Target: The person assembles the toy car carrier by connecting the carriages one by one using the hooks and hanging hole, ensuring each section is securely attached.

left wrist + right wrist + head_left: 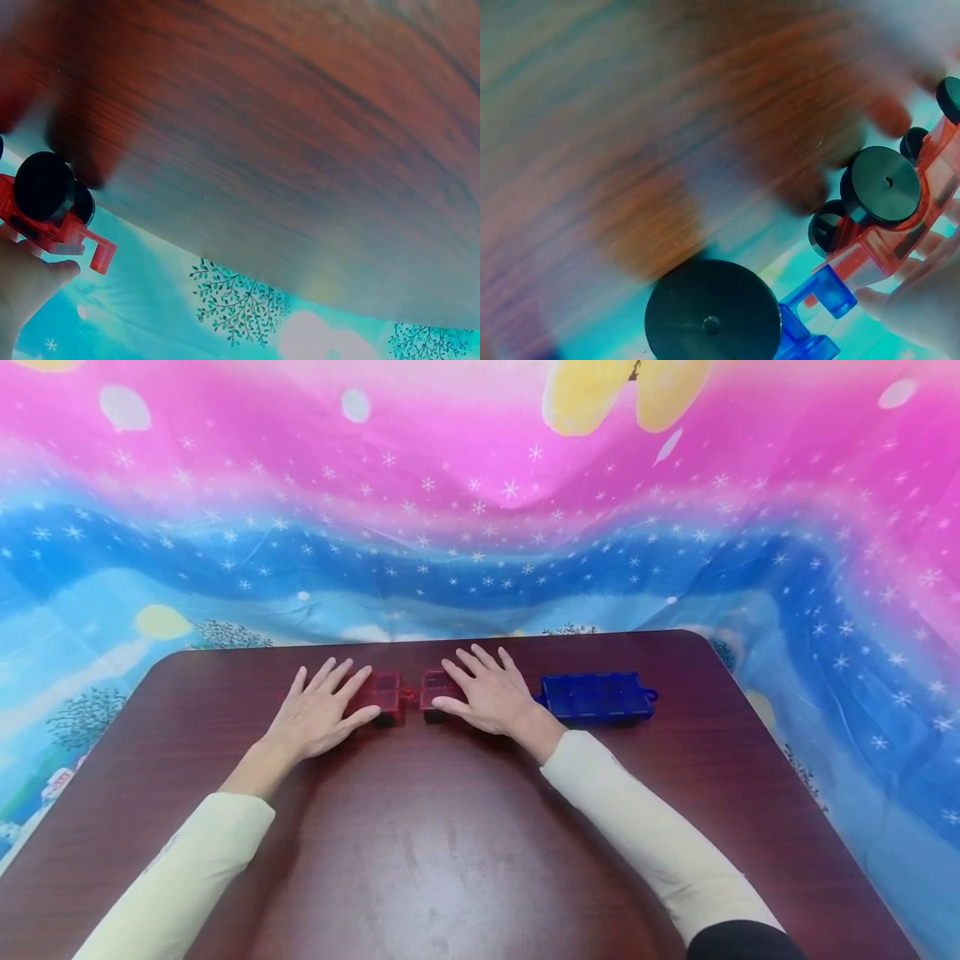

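Spread fingers and palm of the left hand (317,714) lie over a translucent red toy wagon (386,692), hiding its left part. Its black wheel (45,186) and red hook (103,255) show in the left wrist view. Over a second red wagon (432,683) rests the right hand (491,695), fingers straight and fanned, covering most of it. Between the two red wagons a small coupling (408,693) shows. Just right of the right hand stands a blue toy wagon (596,696); its hook (829,292) is close to the second red wagon's end in the right wrist view.
The wagons stand in a row near the far edge of a dark brown wooden table (435,827). Behind the table hangs a pink and blue patterned cloth (480,560), which also runs down its right side.
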A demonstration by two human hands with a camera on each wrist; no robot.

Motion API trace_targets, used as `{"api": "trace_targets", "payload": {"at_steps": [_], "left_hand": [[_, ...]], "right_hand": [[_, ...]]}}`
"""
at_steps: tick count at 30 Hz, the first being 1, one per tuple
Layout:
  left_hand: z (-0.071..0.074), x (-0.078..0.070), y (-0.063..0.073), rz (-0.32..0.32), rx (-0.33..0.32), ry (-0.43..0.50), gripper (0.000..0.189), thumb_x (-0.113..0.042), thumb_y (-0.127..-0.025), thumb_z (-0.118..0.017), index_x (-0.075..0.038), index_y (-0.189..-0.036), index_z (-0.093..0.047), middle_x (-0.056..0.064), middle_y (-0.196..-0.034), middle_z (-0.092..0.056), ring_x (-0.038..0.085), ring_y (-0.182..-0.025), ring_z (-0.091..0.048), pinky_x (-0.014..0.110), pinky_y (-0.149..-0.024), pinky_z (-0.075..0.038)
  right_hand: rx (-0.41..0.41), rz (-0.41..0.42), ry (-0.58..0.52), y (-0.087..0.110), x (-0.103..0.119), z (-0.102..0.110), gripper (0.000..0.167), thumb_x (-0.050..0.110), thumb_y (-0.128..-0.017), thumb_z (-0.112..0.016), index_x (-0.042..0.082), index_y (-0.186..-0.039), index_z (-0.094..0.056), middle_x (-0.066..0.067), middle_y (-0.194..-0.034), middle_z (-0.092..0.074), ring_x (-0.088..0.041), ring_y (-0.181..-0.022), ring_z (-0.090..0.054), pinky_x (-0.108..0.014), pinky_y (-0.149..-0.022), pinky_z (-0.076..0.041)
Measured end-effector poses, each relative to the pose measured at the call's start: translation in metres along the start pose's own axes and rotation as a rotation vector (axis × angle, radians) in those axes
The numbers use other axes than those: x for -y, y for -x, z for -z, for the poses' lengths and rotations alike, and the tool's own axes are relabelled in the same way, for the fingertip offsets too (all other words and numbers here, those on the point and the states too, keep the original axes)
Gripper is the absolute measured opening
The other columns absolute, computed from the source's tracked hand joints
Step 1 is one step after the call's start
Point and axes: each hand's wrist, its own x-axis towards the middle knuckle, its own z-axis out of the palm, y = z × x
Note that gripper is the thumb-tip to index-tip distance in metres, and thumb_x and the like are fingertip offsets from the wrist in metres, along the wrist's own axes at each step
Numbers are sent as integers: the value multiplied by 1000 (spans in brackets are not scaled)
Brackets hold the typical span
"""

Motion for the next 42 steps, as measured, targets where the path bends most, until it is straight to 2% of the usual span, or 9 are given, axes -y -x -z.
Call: {"api": "trace_targets", "payload": {"at_steps": [25,42], "left_hand": [[4,-21,-3,21,-36,21,81,-71,-99,-38,-18,-160,-34,18,-161,-33,39,-152,-19,65,-118,-9],[8,-44,-17,11,-38,19,83,-72,-97,-40,-18,-160,-33,19,-162,-31,39,-152,-18,63,-119,-7]], "right_hand": [[-34,-45,-17,23,-19,18,86,79,-96,-23,26,-163,-24,-3,-168,-21,-28,-156,-7,-56,-122,0],[-58,-99,-61,41,-49,26,85,77,-97,-25,24,-163,-24,-6,-168,-20,-28,-156,-8,-58,-122,-3]]}}
